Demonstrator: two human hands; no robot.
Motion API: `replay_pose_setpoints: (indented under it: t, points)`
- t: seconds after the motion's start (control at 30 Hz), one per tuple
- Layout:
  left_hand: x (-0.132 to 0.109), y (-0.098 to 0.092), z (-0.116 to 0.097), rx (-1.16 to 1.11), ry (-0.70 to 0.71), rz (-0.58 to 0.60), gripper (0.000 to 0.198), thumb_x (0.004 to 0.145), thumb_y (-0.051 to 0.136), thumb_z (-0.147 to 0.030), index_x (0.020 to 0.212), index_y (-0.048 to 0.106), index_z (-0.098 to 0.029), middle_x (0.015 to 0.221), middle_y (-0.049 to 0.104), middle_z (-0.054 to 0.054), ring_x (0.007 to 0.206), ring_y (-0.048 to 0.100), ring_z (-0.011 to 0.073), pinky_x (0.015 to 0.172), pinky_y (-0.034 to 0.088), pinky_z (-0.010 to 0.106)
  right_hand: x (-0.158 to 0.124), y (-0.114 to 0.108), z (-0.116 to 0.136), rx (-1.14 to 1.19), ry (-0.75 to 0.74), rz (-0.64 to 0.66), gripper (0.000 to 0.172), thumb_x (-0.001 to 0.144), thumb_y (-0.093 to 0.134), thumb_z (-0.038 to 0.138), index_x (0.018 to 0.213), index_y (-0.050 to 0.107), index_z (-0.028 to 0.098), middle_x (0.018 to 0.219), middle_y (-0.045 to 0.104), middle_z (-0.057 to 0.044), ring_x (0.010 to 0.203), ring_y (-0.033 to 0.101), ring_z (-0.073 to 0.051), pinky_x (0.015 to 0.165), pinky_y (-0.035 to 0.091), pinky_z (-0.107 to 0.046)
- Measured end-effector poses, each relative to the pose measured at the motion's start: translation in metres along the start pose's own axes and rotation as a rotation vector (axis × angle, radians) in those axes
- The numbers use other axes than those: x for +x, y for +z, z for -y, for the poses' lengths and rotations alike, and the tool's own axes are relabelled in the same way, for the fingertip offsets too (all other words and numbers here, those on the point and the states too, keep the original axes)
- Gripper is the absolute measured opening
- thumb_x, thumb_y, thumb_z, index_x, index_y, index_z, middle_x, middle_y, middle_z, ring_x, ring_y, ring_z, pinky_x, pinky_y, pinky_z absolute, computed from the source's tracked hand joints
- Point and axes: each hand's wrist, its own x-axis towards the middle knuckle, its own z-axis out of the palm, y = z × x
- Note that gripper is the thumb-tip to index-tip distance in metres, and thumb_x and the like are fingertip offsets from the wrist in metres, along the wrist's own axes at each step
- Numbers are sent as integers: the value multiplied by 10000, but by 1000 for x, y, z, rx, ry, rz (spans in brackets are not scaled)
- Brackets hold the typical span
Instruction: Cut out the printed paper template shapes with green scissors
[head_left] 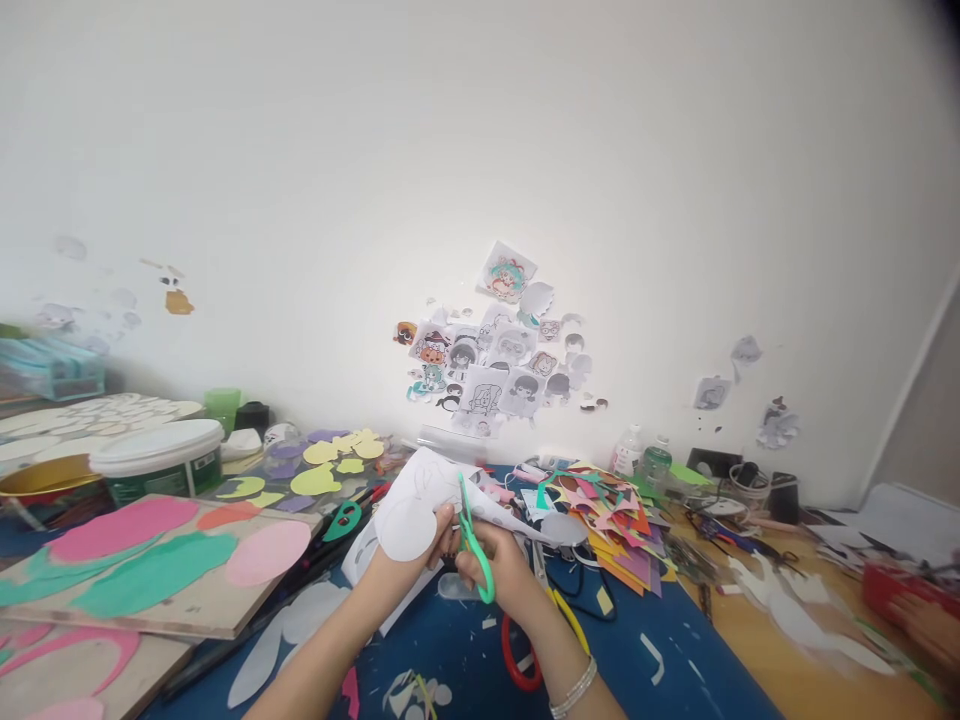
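Observation:
My left hand (441, 535) is closed on a sheet of white paper (420, 475) that has faint outlines drawn on it. A rounded white flap of paper (407, 527) hangs over my left wrist. In my right hand (491, 562) is a pair of scissors (478, 560) with green handles, its blades pointing up at the paper's right part. Whether the blades are apart is hard to make out. Below my hands, a red-handled pair of scissors (517, 660) lies partly under my right forearm, and small paper scraps (420, 695) lie on the blue mat (645, 640).
Coloured paper scraps (611, 515) are heaped to the right of my hands. On the left stand a white-lidded tub (157, 445) and a board (187, 620) with pink and green cutouts. Drawings (487, 390) cover part of the wall. Another person's hand (930, 625) is at far right.

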Motion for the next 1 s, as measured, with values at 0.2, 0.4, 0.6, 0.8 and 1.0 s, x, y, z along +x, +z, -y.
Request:
replay_pose_setpoints:
  t: [0.2, 0.4, 0.6, 0.8, 1.0]
  points:
    - [-12, 4, 0, 192, -41, -304, 411, 772, 374, -475, 490, 510, -209, 480, 547, -4, 589, 575, 165, 696, 461, 299, 3, 14, -14, 85, -38, -38, 352, 662, 651, 449, 812, 554, 145, 521, 444, 47, 430, 402, -75, 412, 331, -194]
    - [-21, 8, 26, 251, 37, -412, 350, 695, 476, -505, 777, 635, -204, 809, 666, 107, 937, 567, 262, 827, 440, 373, 3, 15, -17, 77, -65, -42, 320, 668, 658, 414, 799, 559, 140, 492, 439, 49, 437, 408, -84, 412, 329, -196]
    - [-16, 8, 23, 274, 19, -364, 354, 743, 420, -470, 846, 624, -199, 879, 662, 94, 944, 567, 234, 868, 422, 368, 2, 14, -4, 59, -30, -46, 343, 666, 637, 459, 740, 512, 148, 478, 417, 60, 418, 402, -79, 405, 322, -195]
    - [-16, 11, 15, 272, -20, -375, 374, 747, 396, -456, 865, 600, -166, 932, 641, 116, 992, 543, 235, 867, 417, 366, 2, 12, -3, 66, -71, -21, 323, 690, 622, 439, 749, 542, 131, 463, 432, 52, 423, 398, -80, 420, 319, -198]
    - [-14, 8, 4, 208, -30, -317, 299, 780, 385, -415, 807, 554, -171, 831, 640, 76, 850, 579, 197, 818, 432, 335, 2, 5, -5, 23, -3, -8, 308, 677, 640, 423, 744, 563, 133, 493, 432, 49, 429, 390, -74, 420, 309, -192]
